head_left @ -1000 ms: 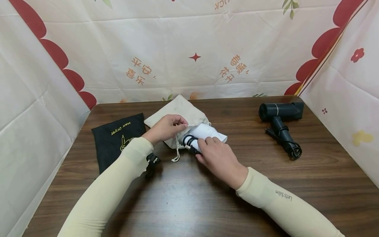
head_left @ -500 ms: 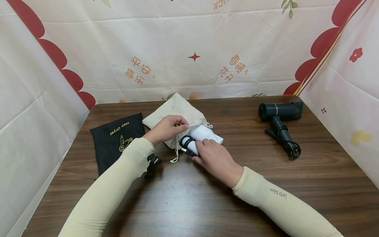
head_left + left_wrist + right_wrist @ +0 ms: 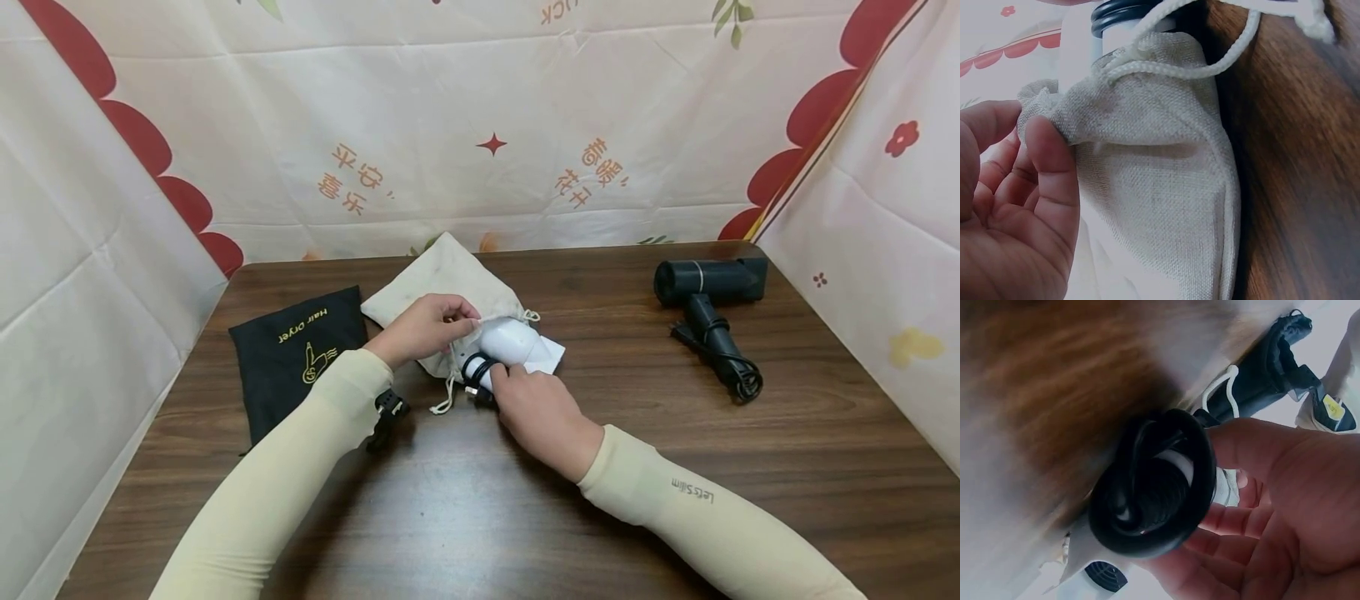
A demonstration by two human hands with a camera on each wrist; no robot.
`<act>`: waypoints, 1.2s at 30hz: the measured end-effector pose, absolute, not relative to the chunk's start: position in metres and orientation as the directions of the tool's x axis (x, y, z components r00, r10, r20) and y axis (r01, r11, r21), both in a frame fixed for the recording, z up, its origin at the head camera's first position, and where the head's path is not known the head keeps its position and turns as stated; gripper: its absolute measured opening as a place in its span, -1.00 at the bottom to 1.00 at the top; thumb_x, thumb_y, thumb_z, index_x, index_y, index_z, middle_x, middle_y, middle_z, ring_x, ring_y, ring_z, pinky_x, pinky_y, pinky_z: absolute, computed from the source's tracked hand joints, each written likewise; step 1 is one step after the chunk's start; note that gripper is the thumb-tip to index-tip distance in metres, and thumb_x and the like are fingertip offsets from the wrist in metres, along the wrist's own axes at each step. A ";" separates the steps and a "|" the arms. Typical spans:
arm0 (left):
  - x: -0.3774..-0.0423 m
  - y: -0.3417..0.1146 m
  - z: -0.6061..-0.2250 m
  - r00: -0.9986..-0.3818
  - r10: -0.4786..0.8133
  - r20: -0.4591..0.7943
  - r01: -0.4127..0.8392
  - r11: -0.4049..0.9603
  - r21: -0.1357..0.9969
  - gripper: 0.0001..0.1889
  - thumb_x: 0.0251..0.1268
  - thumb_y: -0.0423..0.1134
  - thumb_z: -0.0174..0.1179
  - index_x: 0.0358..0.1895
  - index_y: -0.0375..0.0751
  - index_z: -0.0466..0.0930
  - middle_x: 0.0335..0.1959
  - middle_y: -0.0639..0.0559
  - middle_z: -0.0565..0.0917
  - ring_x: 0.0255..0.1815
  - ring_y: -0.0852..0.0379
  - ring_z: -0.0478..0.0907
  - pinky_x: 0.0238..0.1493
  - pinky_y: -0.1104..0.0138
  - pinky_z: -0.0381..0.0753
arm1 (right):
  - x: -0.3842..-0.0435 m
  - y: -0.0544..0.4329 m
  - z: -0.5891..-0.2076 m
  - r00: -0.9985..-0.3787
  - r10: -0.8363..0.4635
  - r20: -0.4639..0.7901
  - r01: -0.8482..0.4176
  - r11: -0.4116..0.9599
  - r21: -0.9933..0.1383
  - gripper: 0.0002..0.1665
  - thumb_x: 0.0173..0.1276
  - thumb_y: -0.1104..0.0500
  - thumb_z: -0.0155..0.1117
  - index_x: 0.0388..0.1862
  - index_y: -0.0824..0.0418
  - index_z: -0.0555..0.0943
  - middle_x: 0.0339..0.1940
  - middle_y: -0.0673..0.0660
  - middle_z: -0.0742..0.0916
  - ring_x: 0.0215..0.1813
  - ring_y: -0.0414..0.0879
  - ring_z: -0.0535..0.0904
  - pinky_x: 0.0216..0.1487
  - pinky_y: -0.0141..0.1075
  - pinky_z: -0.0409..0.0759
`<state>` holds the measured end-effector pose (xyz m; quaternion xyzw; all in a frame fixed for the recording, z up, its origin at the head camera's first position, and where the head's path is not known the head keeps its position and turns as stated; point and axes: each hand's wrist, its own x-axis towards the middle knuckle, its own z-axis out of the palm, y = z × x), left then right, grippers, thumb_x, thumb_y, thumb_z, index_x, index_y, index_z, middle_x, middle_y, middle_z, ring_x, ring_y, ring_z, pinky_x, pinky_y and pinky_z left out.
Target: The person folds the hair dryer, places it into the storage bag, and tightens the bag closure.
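A white hair dryer (image 3: 508,340) lies partly inside the mouth of a beige drawstring bag (image 3: 450,279), its far part hidden by the cloth. My left hand (image 3: 429,325) pinches the bag's rim between thumb and finger; the left wrist view shows the gathered fabric (image 3: 1044,106) between them. With my right hand (image 3: 543,412) I grip the dryer's handle, around which a black cord (image 3: 1194,469) is wound. The dryer's dark grille (image 3: 1105,576) shows at the bottom of the right wrist view. A white drawstring (image 3: 1179,70) hangs loose beside the opening.
On the left lies a black pouch (image 3: 277,350) printed "Hair Dryer", partly under my left forearm. A black hair dryer (image 3: 708,283) with its cord bundled rests at the right back of the wooden table (image 3: 465,517). Printed cloth (image 3: 420,108) hangs behind and at both sides.
My right hand has moved slightly left with the white hair dryer, which has turned a little and sits closer into the bag. My left hand keeps its hold on the rim.
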<state>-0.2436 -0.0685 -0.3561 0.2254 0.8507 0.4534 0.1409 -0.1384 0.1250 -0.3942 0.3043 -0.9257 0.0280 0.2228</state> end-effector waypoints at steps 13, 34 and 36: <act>-0.244 -0.069 -0.358 -0.860 0.510 -0.037 0.258 0.496 0.829 -0.86 0.46 -0.22 0.16 -0.12 -0.17 0.67 -0.35 0.00 0.65 -0.50 0.08 0.51 -0.43 0.27 0.58 | -0.143 0.125 -0.392 -0.733 -0.583 0.352 -0.584 0.804 0.114 -0.67 -0.04 0.29 0.49 -0.46 0.31 0.45 -0.56 0.17 0.51 -0.59 0.04 0.52 -0.68 -0.15 0.49; -0.245 -0.070 -0.359 -0.852 0.522 -0.048 0.251 0.488 0.836 -0.86 0.46 -0.22 0.16 -0.13 -0.17 0.67 -0.35 0.00 0.66 -0.46 0.07 0.52 -0.42 0.25 0.59 | -0.156 0.126 -0.389 -0.717 -0.527 0.456 -0.537 0.835 0.121 -0.85 0.15 0.46 0.24 -0.46 0.34 0.44 -0.53 0.23 0.51 -0.55 0.10 0.44 -0.63 -0.12 0.51; -0.245 -0.070 -0.358 -0.849 0.525 -0.047 0.255 0.488 0.835 -0.86 0.46 -0.22 0.16 -0.13 -0.17 0.67 -0.36 0.01 0.66 -0.47 0.07 0.52 -0.42 0.26 0.59 | -0.159 0.126 -0.387 -0.714 -0.524 0.464 -0.537 0.835 0.116 -0.84 0.16 0.44 0.27 -0.46 0.34 0.45 -0.53 0.23 0.52 -0.55 0.11 0.46 -0.60 -0.12 0.51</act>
